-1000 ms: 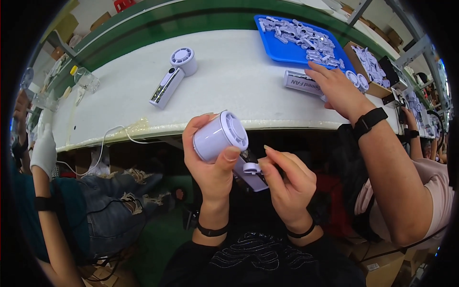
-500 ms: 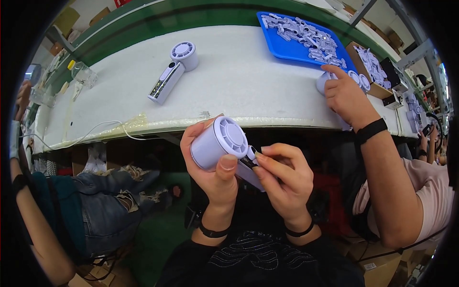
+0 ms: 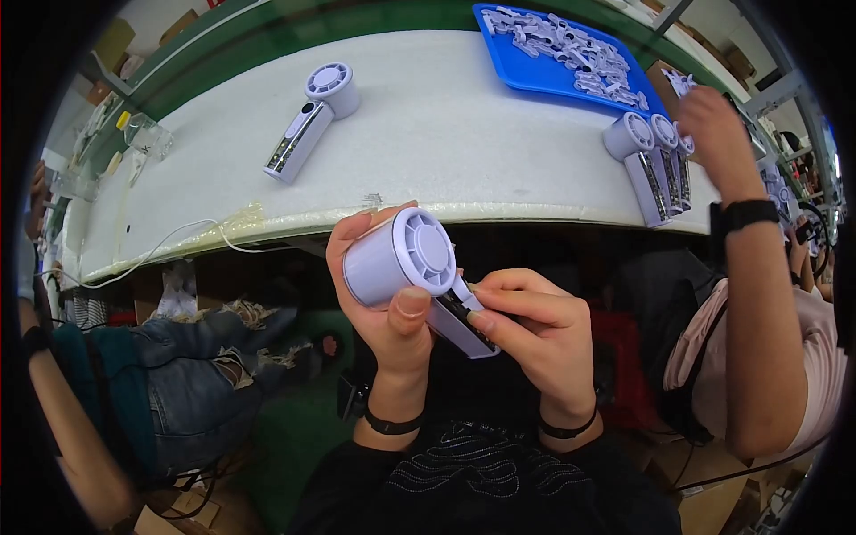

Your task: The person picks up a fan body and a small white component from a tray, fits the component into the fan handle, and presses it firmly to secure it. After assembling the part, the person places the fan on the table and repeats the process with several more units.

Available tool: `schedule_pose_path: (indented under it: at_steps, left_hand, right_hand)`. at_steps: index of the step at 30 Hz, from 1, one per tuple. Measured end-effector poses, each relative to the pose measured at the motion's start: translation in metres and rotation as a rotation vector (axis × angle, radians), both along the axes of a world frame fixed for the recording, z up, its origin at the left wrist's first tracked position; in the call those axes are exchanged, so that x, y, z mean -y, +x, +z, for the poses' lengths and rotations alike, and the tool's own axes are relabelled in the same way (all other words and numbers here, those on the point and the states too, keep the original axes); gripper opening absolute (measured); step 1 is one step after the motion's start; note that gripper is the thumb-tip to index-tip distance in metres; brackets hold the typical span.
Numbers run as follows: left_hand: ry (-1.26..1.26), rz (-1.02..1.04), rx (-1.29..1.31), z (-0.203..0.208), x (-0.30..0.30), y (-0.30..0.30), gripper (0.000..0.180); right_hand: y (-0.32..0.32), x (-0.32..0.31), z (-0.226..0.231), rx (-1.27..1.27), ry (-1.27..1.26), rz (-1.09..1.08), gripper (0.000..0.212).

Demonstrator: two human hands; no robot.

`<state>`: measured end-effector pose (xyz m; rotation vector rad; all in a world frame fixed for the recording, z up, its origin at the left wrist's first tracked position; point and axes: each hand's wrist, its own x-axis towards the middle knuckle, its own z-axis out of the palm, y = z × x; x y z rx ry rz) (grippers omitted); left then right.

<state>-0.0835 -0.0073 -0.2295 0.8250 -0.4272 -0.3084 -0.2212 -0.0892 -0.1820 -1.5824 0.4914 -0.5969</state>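
My left hand [image 3: 392, 325] is wrapped round the drum-shaped head of a lavender handheld fan [image 3: 374, 267], its grille turned to the upper right. The fan's handle [image 3: 462, 332] slants down to the right, with a dark opening along its face. My right hand [image 3: 544, 330] pinches a small lavender cover strip [image 3: 461, 291] at that opening, close under the fan head. Its fingertips hide most of the strip, so I cannot tell how far it sits in the handle.
Another fan [image 3: 312, 125] lies on the white tabletop [image 3: 437, 116]. Several fans [image 3: 646, 169] lie at the right. A blue tray [image 3: 526, 78] holds many lavender strips. A co-worker's hand [image 3: 718, 134] is over a cardboard box [image 3: 662, 85]. A plastic bottle [image 3: 147, 136] stands left, near a white cable [image 3: 178, 234].
The right hand has turned and shifted slightly right, baring more of the handle's dark opening. The co-worker's hand has left the fans at the right and moved up to the box.
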Motion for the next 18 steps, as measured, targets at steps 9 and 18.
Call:
schedule_pose_path:
  at_steps: [9,18]
  left_hand:
    - [-0.087,-0.003,-0.006,-0.007,0.005,0.004,0.098]
    - [-0.063,-0.012,0.0,-0.005,-0.001,0.004,0.099]
  right_hand:
    - [0.001,-0.004,-0.009,0.071,-0.028,-0.067,0.025]
    - [0.001,-0.012,-0.002,0.007,-0.272,-0.064,0.023]
